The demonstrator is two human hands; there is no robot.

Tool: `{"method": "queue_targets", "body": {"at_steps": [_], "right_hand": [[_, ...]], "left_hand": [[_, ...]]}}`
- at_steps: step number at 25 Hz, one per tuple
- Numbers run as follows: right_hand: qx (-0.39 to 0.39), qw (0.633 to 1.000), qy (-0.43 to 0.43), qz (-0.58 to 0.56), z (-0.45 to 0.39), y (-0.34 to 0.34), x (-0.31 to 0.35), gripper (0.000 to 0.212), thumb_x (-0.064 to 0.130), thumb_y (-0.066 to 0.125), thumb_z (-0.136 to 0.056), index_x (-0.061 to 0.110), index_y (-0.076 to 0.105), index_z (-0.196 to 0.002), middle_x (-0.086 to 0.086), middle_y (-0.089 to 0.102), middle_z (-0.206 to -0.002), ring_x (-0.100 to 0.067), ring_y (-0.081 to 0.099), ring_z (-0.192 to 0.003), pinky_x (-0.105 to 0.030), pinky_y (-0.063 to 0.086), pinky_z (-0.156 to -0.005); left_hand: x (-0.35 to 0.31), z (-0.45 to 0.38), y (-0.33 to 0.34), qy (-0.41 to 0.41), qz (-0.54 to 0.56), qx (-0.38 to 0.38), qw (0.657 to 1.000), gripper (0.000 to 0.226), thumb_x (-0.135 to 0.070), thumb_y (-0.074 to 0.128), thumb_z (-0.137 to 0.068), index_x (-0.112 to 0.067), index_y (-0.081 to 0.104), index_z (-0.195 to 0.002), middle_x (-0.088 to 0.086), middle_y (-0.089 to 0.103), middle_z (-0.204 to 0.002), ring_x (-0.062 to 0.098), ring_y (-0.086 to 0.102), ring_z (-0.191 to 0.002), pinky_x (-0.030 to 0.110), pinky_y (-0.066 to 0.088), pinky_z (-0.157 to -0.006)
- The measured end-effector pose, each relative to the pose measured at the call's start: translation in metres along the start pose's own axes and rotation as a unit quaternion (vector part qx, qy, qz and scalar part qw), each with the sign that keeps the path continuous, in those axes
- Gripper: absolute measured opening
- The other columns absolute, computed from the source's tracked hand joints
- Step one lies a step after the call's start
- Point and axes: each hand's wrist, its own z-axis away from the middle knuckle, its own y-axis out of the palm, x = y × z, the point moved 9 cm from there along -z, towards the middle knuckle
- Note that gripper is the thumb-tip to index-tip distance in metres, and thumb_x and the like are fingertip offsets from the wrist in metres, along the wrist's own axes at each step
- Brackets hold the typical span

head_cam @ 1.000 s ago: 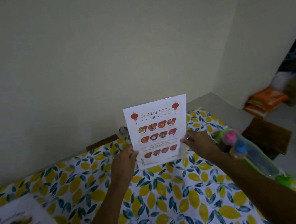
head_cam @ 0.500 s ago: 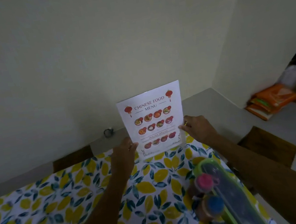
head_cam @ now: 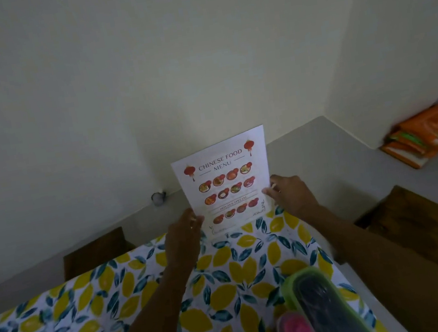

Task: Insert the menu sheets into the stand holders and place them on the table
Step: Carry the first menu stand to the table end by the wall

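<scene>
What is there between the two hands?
In the head view, only the menu lies between the left hand and right hand, each gripping one side edge.

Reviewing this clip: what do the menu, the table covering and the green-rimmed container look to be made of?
Menu sheet: looks like matte printed paper; whether a clear holder encloses it is unclear. Both hands pinch its side edges.
Table covering: lemon print, smooth and flat, probably wipeable vinyl or cloth.
Container: likely plastic, green rim with a dark translucent lid.
</scene>
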Motion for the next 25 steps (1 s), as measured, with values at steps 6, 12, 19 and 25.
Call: {"method": "queue_targets", "body": {"at_steps": [6,12,19,25], "right_hand": [[0.010,1.000,0.005,-0.006,-0.009,0.014,-0.026,0.028,0.039,0.059,-0.092,0.012,0.059,-0.092,-0.012,0.075,-0.089,-0.026,0.069,-0.074,-0.038,0.059,-0.066],[-0.017,1.000,-0.004,0.004,-0.009,0.025,-0.023,0.028,0.040,0.051,-0.096,0.013,0.056,-0.091,-0.008,0.069,-0.083,-0.025,0.065,-0.072,-0.041,0.056,-0.064],[-0.017,1.000,0.010,-0.009,-0.005,0.030,-0.026,0.025,0.035,0.046,-0.099,0.012,0.055,-0.098,-0.010,0.067,-0.088,-0.025,0.061,-0.077,-0.037,0.053,-0.067],[0.015,0.999,0.037,-0.003,0.004,0.023,-0.023,0.042,0.045,0.039,-0.099,0.012,0.053,-0.120,-0.014,0.069,-0.105,-0.030,0.065,-0.095,-0.044,0.055,-0.079]], "left_hand": [[0.006,-0.010,0.029,-0.015,-0.024,0.011,1.000,0.018,-0.036,0.051,-0.098,-0.019,0.058,-0.099,0.005,0.075,-0.099,0.020,0.071,-0.076,0.035,0.058,-0.062],[0.012,-0.017,0.034,-0.038,-0.025,0.003,0.999,0.019,-0.038,0.049,-0.098,-0.020,0.055,-0.093,0.004,0.074,-0.090,0.020,0.071,-0.070,0.043,0.061,-0.063],[0.015,-0.013,0.037,-0.021,-0.041,-0.002,0.999,0.018,-0.039,0.050,-0.097,-0.022,0.052,-0.100,0.004,0.074,-0.098,0.020,0.069,-0.076,0.033,0.055,-0.060],[0.016,-0.009,0.037,-0.050,-0.073,0.019,0.996,0.047,-0.051,0.051,-0.093,-0.019,0.044,-0.126,0.003,0.072,-0.111,0.026,0.070,-0.094,0.037,0.056,-0.072]]}}
